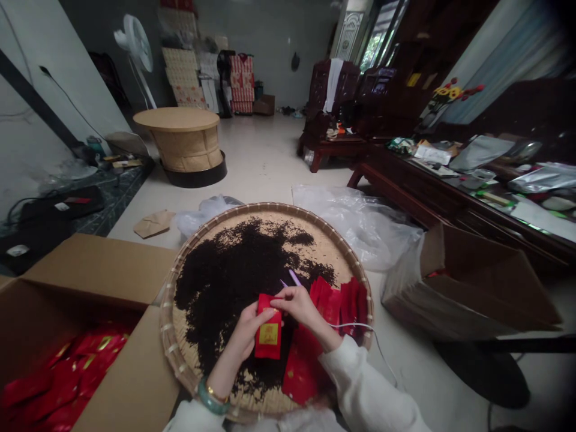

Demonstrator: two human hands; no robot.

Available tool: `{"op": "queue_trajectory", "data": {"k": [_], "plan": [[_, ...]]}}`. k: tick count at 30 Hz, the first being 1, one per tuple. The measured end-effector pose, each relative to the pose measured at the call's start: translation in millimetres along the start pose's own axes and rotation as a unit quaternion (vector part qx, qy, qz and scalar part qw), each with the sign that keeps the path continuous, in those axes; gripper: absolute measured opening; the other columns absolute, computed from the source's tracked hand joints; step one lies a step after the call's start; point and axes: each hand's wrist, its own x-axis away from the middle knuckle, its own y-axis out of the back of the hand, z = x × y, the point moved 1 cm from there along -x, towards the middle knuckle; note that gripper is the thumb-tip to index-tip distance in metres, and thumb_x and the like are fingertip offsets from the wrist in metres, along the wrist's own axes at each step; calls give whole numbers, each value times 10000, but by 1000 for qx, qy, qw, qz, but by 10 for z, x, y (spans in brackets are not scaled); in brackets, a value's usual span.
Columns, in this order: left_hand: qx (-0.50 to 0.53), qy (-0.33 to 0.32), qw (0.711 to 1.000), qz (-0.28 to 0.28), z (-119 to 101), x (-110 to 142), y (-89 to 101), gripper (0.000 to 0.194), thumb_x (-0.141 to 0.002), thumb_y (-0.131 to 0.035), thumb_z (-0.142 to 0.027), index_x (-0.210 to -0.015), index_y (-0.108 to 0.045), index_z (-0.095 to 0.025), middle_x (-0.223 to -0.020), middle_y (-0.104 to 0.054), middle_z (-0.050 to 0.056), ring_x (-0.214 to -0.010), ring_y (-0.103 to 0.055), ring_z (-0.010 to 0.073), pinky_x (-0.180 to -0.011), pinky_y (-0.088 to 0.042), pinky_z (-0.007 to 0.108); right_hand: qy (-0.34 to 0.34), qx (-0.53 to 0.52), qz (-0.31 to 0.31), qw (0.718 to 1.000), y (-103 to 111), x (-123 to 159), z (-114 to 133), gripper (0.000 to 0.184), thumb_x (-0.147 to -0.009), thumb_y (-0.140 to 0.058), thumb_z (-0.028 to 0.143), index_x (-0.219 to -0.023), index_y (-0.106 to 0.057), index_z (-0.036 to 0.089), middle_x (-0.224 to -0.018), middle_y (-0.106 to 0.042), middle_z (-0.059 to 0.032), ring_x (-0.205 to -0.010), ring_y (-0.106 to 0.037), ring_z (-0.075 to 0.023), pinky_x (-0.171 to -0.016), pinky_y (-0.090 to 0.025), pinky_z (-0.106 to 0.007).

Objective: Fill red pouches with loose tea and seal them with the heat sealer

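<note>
Over a round woven tray point(265, 207), my left hand point(246, 329) is closed on a small red packet point(269, 345) with a yellow label. The fingers of my right hand point(294, 305) pinch the packet's top edge. Two thin lilac tips point(294, 278) stick up behind the right hand; I cannot make out what they belong to or whether that hand holds them. Dark, dry shreds that look like loose tea leaves point(234, 264) are spread across the tray. More flat red packets point(306, 363) lie at its right side, partly under my right forearm.
On the left, a cardboard box point(103, 264) holds many red packets point(67, 372). Another open carton point(472, 282) stands right, near a dark round base point(483, 372). Clear plastic sheeting point(355, 222) lies behind the tray. A white cable point(378, 345) crosses its right rim.
</note>
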Motion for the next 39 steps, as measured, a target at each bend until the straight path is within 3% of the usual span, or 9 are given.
{"op": "queue_trajectory", "data": {"k": [3,5,9,11,14,23,29,33,39], "plan": [[-2,21,1000,-3,75,-45,43,469,-521,-878,-327,-876,-659,-115,-717,-732,62,-584,-698,205,-614,-545,305,20,51,4,998,48,-53,-72,302,-689,-707,452,-707,-712,151,-575,-630,-5,-507,-543,-130,-499,-434,-246],[3,22,1000,-18,124,-82,81,462,-525,-876,-324,-876,-664,-112,-739,-737,75,-606,-706,210,-614,-549,301,54,119,-41,991,141,-105,-113,296,-773,-635,440,-809,-719,158,-718,-681,-40,-657,-620,-177,-606,-490,-284],[3,20,999,-38,173,-126,139,427,-540,-867,-327,-850,-672,-108,-747,-742,90,-631,-715,226,-600,-551,303,82,356,-148,919,373,-172,-176,407,-786,-650,273,-1171,-608,146,-1136,-631,-143,-1075,-576,-261,-915,-449,-384],[4,18,999,-37,175,-129,151,429,-535,-869,-331,-841,-673,-103,-725,-741,92,-638,-717,236,-601,-553,310,43,451,-119,883,436,-180,-211,565,-755,-681,217,-1284,-509,118,-1208,-578,-185,-1122,-549,-280,-941,-430,-390],[6,18,999,-32,171,-124,154,436,-534,-870,-339,-843,-677,-98,-737,-746,102,-661,-721,247,-613,-555,318,-2,497,-70,865,467,-177,-251,568,-793,-642,212,-1316,-453,99,-1198,-564,-197,-1093,-573,-273,-902,-453,-354],[25,19,999,-38,162,-134,148,457,-483,-892,-351,-804,-685,-100,-718,-749,93,-624,-715,225,-590,-550,292,9,505,-14,863,517,-195,-312,753,-672,-541,5,-1392,-336,88,-1194,-518,-174,-1080,-560,-232,-893,-431,-295],[18,17,999,-46,177,-134,155,482,-473,-892,-370,-819,-678,-110,-700,-736,66,-611,-701,217,-568,-546,297,16,413,-75,908,727,-171,-187,610,-827,-562,270,-1392,-382,127,-1187,-564,-159,-1033,-585,-256,-902,-443,-357],[7,12,999,-42,187,-136,139,475,-468,-896,-363,-806,-682,-108,-665,-730,58,-601,-694,206,-577,-539,288,81,291,33,953,745,-64,35,553,-843,-567,494,-1280,-551,156,-1236,-613,-127,-1091,-577,-292,-944,-436,-396],[-16,-7,1000,-24,184,-133,112,442,-476,-892,-301,-830,-716,-102,-717,-755,65,-618,-689,189,-622,-519,273,105,324,157,927,462,109,324,594,-789,-623,555,-1221,-622,148,-1071,-699,-97,-890,-640,-250,-772,-473,-307]]}}
